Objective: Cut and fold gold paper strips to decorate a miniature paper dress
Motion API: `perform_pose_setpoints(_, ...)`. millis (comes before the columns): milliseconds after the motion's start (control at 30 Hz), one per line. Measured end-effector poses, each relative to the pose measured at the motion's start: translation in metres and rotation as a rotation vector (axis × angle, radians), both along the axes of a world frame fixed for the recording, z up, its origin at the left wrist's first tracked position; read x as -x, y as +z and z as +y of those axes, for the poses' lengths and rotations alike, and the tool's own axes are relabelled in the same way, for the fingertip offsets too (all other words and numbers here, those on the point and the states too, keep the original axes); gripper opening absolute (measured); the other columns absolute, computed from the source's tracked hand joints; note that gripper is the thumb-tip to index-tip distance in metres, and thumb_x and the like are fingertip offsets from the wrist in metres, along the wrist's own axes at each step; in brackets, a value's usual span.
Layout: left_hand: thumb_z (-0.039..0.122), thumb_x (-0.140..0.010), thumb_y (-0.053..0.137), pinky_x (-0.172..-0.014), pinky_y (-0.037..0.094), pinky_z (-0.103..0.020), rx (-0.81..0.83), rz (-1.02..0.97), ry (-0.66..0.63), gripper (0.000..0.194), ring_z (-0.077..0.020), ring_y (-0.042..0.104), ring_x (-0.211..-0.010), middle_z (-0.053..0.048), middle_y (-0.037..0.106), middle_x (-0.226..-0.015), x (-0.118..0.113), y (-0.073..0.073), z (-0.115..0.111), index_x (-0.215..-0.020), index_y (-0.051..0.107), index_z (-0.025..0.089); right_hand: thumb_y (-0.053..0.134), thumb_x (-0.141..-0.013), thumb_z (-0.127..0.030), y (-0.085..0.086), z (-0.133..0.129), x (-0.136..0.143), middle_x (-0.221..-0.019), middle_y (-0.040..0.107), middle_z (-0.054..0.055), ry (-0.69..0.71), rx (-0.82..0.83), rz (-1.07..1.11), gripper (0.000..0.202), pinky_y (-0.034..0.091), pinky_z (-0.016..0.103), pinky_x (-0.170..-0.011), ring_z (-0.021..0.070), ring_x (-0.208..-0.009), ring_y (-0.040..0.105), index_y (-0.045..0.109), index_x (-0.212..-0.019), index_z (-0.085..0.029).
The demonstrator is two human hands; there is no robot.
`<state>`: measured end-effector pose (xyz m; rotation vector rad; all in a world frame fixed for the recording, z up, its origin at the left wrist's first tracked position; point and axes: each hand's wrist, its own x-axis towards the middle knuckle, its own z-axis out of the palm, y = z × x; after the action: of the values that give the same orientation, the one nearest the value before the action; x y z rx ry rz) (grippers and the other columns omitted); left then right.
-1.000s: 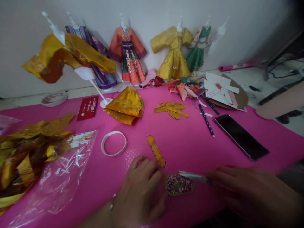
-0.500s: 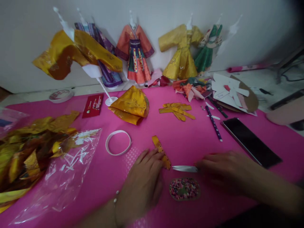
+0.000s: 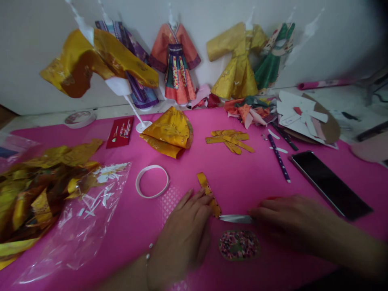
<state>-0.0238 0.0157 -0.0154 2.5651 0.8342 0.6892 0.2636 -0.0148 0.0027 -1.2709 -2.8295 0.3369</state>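
Observation:
My left hand [image 3: 186,230] lies flat with its fingers outstretched, the fingertips resting on a narrow yellow fabric strip [image 3: 207,190] with dark dots. My right hand [image 3: 281,214] is closed around small scissors; a bit of red shows at the fingers. The silver blades [image 3: 235,218] point left, and their tips meet the lower end of the strip. Just below the blades is an oval piece [image 3: 239,245] covered in pink and dark specks. A pale ring of tape [image 3: 152,181] lies left of the strip.
More yellow strips [image 3: 232,140] and folded yellow fabric [image 3: 172,131] lie farther back. A phone [image 3: 330,184] and a dotted pen [image 3: 279,159] are at the right. Yellow scraps [image 3: 42,186] and a clear plastic bag [image 3: 87,222] cover the left. Small dressed stands [image 3: 175,64] line the wall.
The view has shifted slightly, so most things appear a little farther right. The scissor tips now meet the strip's lower end, where a small gap showed before.

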Motion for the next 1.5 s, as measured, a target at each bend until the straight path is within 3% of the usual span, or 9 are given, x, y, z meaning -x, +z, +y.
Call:
perform_pose_setpoints(333,0.005,-0.079,0.044,-0.102,0.049,-0.065,0.004,0.014,-0.004,0.046,-0.0338,0.061,-0.124,-0.017,0.067,-0.126,0.0013,0.0003,-0.0001,-0.123,0.045,0.016,0.053,-0.086,-0.006,0.0024,0.0032,-0.0007,-0.081,0.068,-0.002,0.001,0.063,-0.020,0.031,0.026,0.034,-0.057,0.0177,-0.064,0.063,0.063,-0.107,-0.026)
perform_pose_setpoints(900,0.005,-0.078,0.046,-0.105,0.046,-0.063,-0.005,-0.007,-0.004,0.048,-0.0328,0.060,-0.125,-0.017,0.067,-0.125,0.0009,-0.0010,0.0001,-0.126,0.046,0.014,0.055,-0.082,-0.001,0.0052,0.0055,0.0055,-0.074,0.066,-0.003,0.035,-0.010,-0.050,0.032,0.026,0.034,-0.055,0.0170,-0.057,0.059,0.063,-0.102,-0.025)
perform_pose_setpoints(1500,0.004,-0.078,0.046,-0.106,0.046,-0.065,0.029,0.021,-0.007,0.046,-0.0336,0.059,-0.126,-0.017,0.066,-0.126,0.0004,0.0003,-0.0003,-0.123,0.046,0.016,0.055,-0.084,-0.002,0.0054,0.0027,0.0052,-0.076,0.066,-0.003,0.017,0.022,-0.062,0.030,0.024,0.033,-0.055,0.0172,-0.059,0.060,0.061,-0.102,-0.025)
